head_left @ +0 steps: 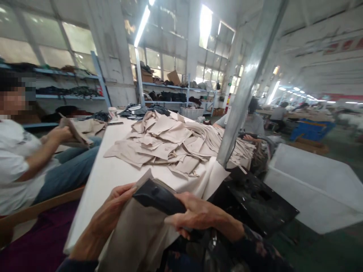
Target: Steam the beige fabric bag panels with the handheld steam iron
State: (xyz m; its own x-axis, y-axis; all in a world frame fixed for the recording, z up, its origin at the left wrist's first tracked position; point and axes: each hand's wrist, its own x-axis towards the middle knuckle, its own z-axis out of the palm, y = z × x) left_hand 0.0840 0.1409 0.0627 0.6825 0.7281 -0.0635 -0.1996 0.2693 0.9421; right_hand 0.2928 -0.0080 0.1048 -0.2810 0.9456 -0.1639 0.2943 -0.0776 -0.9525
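Note:
My left hand point(116, 200) pinches the top edge of a beige garment piece point(133, 234), which hangs down toward my lap. In my right hand point(198, 211) is a black handheld trimmer point(159, 194), its wide flat head lying against the upper edge of the cloth near my left fingers. The fingers of that hand wrap round its body. Just beyond both hands, a heap of beige cut garment pieces point(170, 136) covers much of the white table point(96, 181).
A metal post point(241, 83) rises at the table's right side, beside a black box point(258, 200) and a white bin point(314, 185). A co-worker point(34, 162) sits at left holding beige cloth; another person point(252, 122) is behind the post. Purple cloth point(45, 238) lies lower left.

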